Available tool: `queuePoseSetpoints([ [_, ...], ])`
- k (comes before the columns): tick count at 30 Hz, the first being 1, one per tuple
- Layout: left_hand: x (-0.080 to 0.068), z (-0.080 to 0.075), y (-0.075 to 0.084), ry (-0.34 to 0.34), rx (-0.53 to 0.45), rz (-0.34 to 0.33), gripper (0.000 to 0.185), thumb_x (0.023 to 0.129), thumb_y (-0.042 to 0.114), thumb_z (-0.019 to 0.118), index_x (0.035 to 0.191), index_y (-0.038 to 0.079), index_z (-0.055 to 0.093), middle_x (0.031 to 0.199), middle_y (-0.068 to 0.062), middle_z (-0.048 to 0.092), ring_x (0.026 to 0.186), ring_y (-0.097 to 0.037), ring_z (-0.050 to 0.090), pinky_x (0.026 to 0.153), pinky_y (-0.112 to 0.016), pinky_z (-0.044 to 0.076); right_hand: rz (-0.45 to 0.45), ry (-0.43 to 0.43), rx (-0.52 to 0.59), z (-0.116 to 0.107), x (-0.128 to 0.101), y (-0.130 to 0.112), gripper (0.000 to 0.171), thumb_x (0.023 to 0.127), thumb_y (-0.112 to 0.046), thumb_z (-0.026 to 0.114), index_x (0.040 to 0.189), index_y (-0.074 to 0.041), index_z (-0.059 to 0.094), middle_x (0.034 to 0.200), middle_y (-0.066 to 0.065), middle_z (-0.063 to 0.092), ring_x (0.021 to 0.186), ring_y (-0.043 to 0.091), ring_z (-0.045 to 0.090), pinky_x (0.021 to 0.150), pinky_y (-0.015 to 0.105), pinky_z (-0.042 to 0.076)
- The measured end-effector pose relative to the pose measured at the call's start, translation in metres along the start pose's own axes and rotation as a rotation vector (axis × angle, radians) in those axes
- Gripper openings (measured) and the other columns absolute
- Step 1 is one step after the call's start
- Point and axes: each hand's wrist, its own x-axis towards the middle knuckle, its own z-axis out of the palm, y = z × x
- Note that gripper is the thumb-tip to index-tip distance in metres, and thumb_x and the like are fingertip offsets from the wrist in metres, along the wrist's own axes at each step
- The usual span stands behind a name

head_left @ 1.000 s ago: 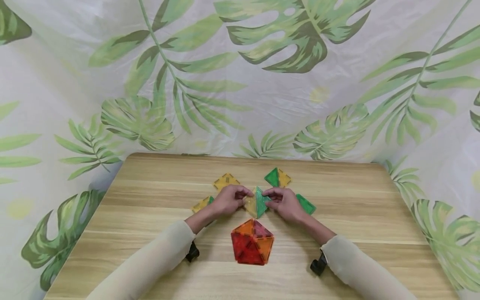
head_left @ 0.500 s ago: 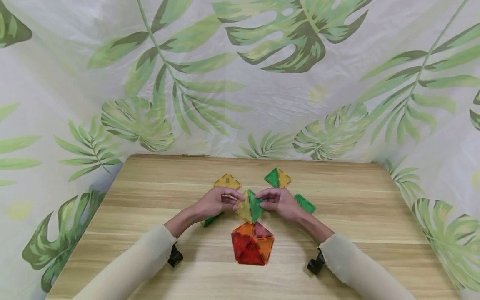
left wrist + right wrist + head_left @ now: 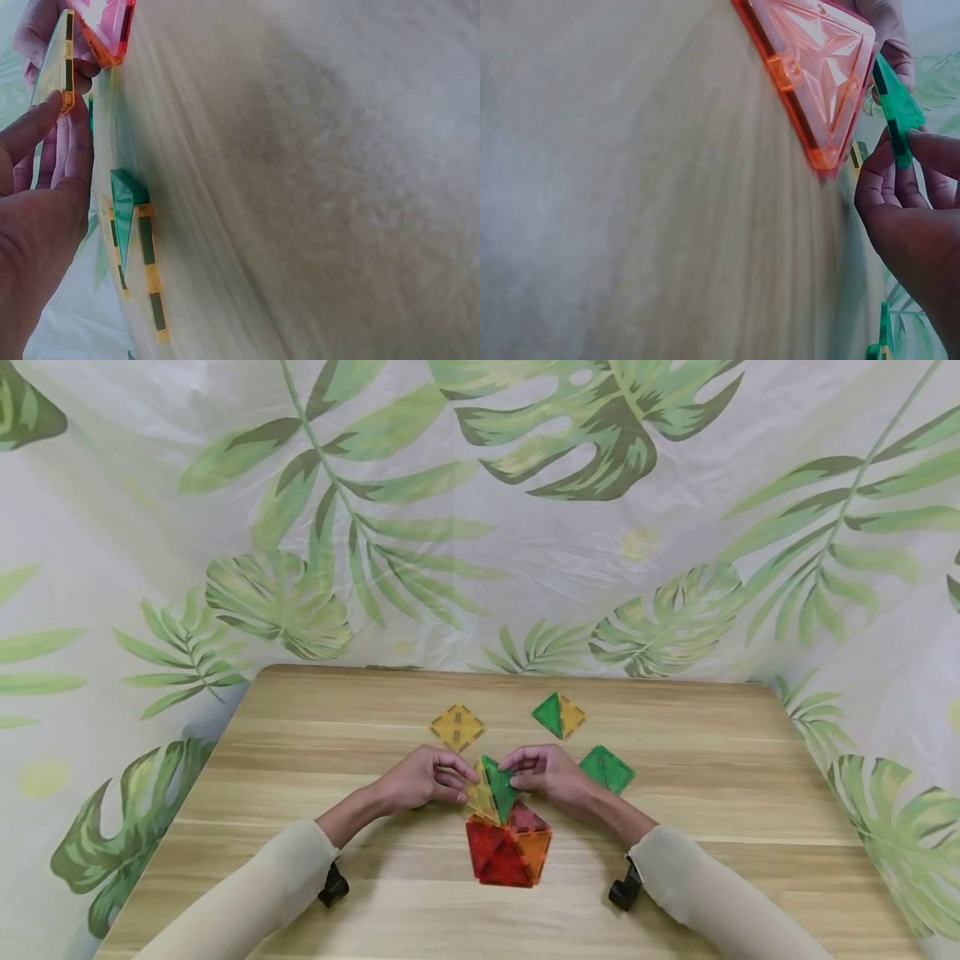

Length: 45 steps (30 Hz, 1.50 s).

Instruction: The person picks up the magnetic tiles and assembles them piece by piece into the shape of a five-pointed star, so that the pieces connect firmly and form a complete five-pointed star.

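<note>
In the head view, my left hand (image 3: pixel 463 779) pinches a yellow triangle tile (image 3: pixel 480 797) and my right hand (image 3: pixel 516 770) pinches a green triangle tile (image 3: pixel 498 787). The two tiles meet along one edge and stand tilted above the far edge of a red and orange tile dome (image 3: pixel 508 853). The left wrist view shows the yellow triangle (image 3: pixel 55 67) at my fingertips (image 3: pixel 45 120), next to the dome's edge (image 3: pixel 111 30). In the right wrist view, my fingers (image 3: pixel 900 169) grip the green triangle (image 3: pixel 897 105) just behind an orange-red face of the dome (image 3: pixel 817 67).
On the wooden table (image 3: pixel 300 860) lie a yellow square tile (image 3: pixel 457 727), a green and yellow tile pair (image 3: pixel 558 716) and a green tile (image 3: pixel 606 768). Another green and yellow pair (image 3: pixel 133 232) lies under my left hand. A leaf-print sheet (image 3: pixel 480 510) hangs behind.
Both hands have brought the joined yellow and green triangles nearer to me, from mid-table down to the far edge of the red and orange dome. The dome has stayed put.
</note>
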Motion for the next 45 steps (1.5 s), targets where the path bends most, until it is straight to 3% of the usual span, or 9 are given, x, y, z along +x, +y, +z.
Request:
queuePoseSetpoints([
  [8,-0.002,0.002,-0.002,-0.010,0.021,0.000,0.026,0.088,-0.011,0.079,0.113,-0.003,0.075,0.117,-0.014,0.075,0.106,-0.029,0.076,0.086,-0.032,0.063,-0.021,-0.009,-0.092,0.000,0.003,0.003,0.028,0.096,0.002,0.071,0.123,0.010,0.069,0.108,0.005,0.074,0.097,0.014,0.068,0.080,0.023,0.057],
  [17,-0.003,0.007,-0.008,-0.016,0.092,0.066,0.023,0.086,-0.013,0.080,0.107,-0.004,0.075,0.109,-0.017,0.076,0.101,-0.031,0.078,0.084,-0.031,0.064,-0.031,-0.032,-0.248,0.007,0.002,0.007,0.026,0.097,0.002,0.069,0.123,0.000,0.071,0.121,0.011,0.073,0.113,0.021,0.069,0.096,0.027,0.058],
  [22,-0.005,0.007,-0.009,-0.051,0.087,0.089,0.022,0.088,-0.014,0.077,0.109,-0.007,0.074,0.110,-0.020,0.076,0.103,-0.034,0.077,0.085,-0.031,0.064,-0.031,-0.040,-0.294,0.009,-0.001,0.005,0.026,0.098,0.002,0.068,0.124,-0.002,0.072,0.122,0.010,0.073,0.112,0.021,0.070,0.094,0.027,0.058],
  [28,-0.008,0.003,-0.006,-0.044,0.115,0.089,0.022,0.089,-0.011,0.078,0.111,-0.005,0.074,0.109,-0.019,0.077,0.102,-0.031,0.077,0.085,-0.030,0.063,-0.066,-0.029,-0.333,0.010,0.000,0.004,0.026,0.098,0.002,0.069,0.123,-0.003,0.072,0.120,0.009,0.073,0.108,0.020,0.070,0.092,0.026,0.058],
  [35,-0.016,-0.013,-0.007,-0.026,0.183,0.137,0.025,0.092,-0.005,0.079,0.116,-0.007,0.072,0.111,-0.021,0.076,0.102,-0.030,0.077,0.085,-0.030,0.063,-0.136,-0.013,-0.338,0.012,0.009,-0.007,0.025,0.100,-0.002,0.067,0.125,0.001,0.071,0.120,0.015,0.074,0.108,0.024,0.071,0.091,0.028,0.059],
  [45,-0.044,-0.053,-0.008,0.152,0.321,0.148,0.032,0.092,-0.002,0.080,0.122,-0.004,0.070,0.122,-0.021,0.073,0.111,-0.035,0.072,0.091,-0.033,0.062,-0.137,-0.022,-0.497,0.026,0.032,-0.032,0.034,0.098,-0.010,0.076,0.128,0.005,0.070,0.111,0.013,0.076,0.098,0.017,0.070,0.084,0.025,0.058],
])
